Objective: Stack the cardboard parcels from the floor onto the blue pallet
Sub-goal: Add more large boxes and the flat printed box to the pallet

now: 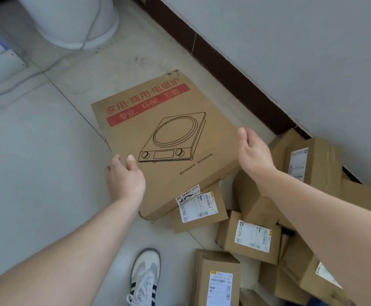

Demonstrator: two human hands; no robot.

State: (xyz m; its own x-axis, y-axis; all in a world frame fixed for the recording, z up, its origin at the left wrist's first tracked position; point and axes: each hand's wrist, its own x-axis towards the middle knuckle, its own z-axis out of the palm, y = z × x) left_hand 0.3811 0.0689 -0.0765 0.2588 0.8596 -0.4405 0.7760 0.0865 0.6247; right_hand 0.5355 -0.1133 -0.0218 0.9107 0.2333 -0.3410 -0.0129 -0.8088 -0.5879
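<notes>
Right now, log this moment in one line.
stage: pre-lift; flat cooker box: near end on labelled parcel; left hand: thumb on corner; right hand: open at edge; pallet: unseen

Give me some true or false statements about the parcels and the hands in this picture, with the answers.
1. The induction cooker box has a line drawing of a cooktop on its top face. True.
2. That box stands upright against the wall. False: it lies face up, its near end propped on a labelled parcel and its far end down on the floor.
3. The right hand is open at the box's right edge. True.
4. The sneaker is plain black. False: it is white with dark stripes.
5. The small parcels at lower right carry white shipping labels. True.
</notes>
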